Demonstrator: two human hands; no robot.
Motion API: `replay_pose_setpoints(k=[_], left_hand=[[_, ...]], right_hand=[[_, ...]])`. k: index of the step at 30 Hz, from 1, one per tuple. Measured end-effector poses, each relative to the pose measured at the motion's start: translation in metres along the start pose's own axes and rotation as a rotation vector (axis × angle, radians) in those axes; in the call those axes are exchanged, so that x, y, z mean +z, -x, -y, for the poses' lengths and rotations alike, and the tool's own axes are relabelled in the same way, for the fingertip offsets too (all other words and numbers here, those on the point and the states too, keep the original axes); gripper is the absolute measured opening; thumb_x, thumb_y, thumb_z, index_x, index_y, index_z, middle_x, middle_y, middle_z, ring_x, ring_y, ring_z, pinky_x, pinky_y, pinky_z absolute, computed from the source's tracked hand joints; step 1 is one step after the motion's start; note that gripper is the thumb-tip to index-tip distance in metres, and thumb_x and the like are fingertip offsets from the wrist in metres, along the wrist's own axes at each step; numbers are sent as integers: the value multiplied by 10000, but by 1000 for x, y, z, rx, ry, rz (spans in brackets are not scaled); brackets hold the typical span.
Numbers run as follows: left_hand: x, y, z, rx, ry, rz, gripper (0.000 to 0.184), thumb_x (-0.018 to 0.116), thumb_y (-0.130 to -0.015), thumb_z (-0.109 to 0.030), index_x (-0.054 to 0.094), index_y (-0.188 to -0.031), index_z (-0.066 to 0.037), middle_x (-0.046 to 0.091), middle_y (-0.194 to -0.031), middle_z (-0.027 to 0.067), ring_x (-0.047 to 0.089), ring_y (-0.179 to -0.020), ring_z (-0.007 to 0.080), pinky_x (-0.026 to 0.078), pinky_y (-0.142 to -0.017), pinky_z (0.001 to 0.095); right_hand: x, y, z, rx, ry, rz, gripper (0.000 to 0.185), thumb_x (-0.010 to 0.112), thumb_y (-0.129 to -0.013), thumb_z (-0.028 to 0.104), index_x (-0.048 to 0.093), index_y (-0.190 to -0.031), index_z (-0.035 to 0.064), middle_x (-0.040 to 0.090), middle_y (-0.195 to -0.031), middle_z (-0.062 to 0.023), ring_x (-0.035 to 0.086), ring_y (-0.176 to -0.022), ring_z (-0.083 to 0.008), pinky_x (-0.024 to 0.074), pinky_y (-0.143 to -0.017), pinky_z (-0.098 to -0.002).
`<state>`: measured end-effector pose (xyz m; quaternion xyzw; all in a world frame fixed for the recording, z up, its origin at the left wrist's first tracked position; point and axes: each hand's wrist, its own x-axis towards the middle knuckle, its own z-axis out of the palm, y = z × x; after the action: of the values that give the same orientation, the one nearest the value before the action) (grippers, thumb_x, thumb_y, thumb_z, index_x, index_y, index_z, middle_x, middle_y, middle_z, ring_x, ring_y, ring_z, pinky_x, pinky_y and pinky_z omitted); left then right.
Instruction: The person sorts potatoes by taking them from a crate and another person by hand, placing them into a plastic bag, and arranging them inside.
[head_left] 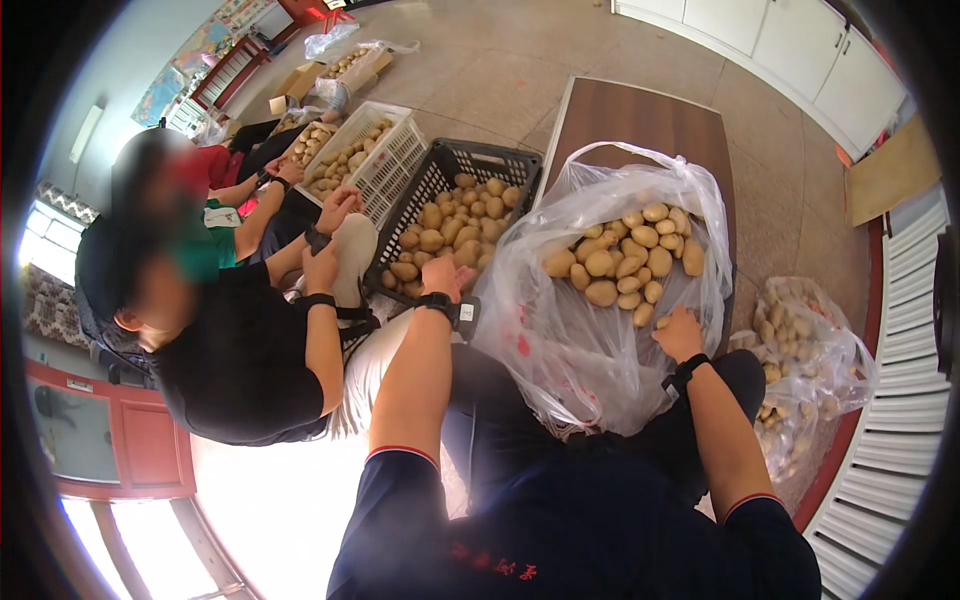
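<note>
At the near edge of the black crate [465, 155], my left hand [447, 279] is over the potatoes [460, 220], fingers apart, with nothing seen in it. A wide-mouthed clear plastic bag [560, 350] lies across a brown board, with a heap of potatoes [625, 255] inside. At the bag's near right part, my right hand [680, 335] has its fingers closed round a small potato [663, 322], only partly visible. Both of my wrists carry dark bands.
Co-workers sit on the left, the nearest in a black shirt [240, 370]. White crates [400, 170] of potatoes stand beyond the black crate. Another potato-filled bag [800, 350] rests on the floor at right, near a white radiator [890, 430].
</note>
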<state>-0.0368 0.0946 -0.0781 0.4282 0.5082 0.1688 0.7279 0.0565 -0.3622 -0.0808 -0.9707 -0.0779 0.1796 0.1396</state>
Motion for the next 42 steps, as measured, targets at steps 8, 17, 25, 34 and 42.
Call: replay_pose_setpoints(k=[8,17,25,34,42], left_hand=[[30,38,-14,31,-72,100,333,536,-928,-115,487,-1223,32,524,-1111,155,606,-830,286,595,-693,396],[71,80,-8,79,-219,392,351,571,-901,-166,524,-1204,6,576,-1006,97,623,-782,258,572,-686,386],[90,109,-2,-12,-547,679,402,593,-912,-270,533,-1206,-2,595,-1062,92,654,-842,251,562,-700,370],[92,127,-6,-127,-545,950,497,684,-879,-369,524,-1209,-34,615,-1074,120,669,-764,225,563,-629,339],[88,118,-6,-93,-682,1038,587,739,-837,-386,518,-1214,6,618,-1018,103,648,-782,190,547,-642,312]], right_hand=[[-1,-8,3,-57,-283,-135,527,735,-799,321,534,-1137,-29,664,-989,-240,643,-921,-390,504,-784,-450],[-19,5,44,79,-1006,222,359,641,-910,311,531,-1125,45,565,-738,-23,483,-467,-89,351,-387,-234],[-28,16,99,-110,-1067,348,414,681,-850,192,546,-1219,61,599,-935,-56,558,-667,-108,450,-539,-253],[-28,10,150,-364,-1091,369,505,719,-838,125,508,-1279,-3,609,-1004,-63,584,-759,-115,486,-636,-270],[15,-5,145,-533,-977,157,472,735,-846,220,547,-1194,-38,646,-944,-98,616,-822,-149,514,-715,-298]])
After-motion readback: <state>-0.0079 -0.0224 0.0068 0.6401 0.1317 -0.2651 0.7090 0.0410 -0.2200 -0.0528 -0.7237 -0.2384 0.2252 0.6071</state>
